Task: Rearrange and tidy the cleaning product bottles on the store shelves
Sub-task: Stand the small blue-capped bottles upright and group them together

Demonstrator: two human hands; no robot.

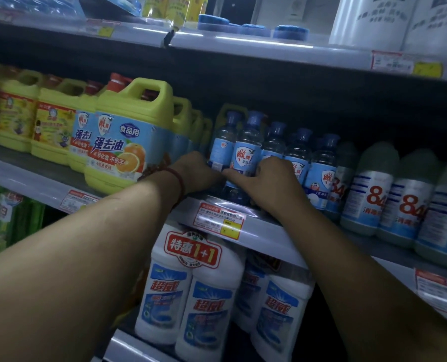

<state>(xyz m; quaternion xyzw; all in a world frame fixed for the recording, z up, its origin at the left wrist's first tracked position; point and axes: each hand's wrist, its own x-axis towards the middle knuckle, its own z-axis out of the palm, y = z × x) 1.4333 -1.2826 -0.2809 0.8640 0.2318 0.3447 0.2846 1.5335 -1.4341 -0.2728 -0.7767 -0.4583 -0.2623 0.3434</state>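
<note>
Blue-capped bottles (247, 150) at the middle shelf (264, 231) front, between yellow jugs (128, 131) and white disinfectant bottles (371, 189): left hand (199, 172) and right hand (272, 180), fingers apparently curled around their bases, likely squaring the row.

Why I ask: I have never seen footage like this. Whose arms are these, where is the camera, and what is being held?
No machine here: a person wears a camera on the head, so this single picture looks forward and down along their own arms. The left hand and the right hand both curl round small blue-capped bottles near the front of the middle shelf. Yellow jugs stand to their left, white bottles marked 84 to their right, and white twin packs on the shelf below.
</note>
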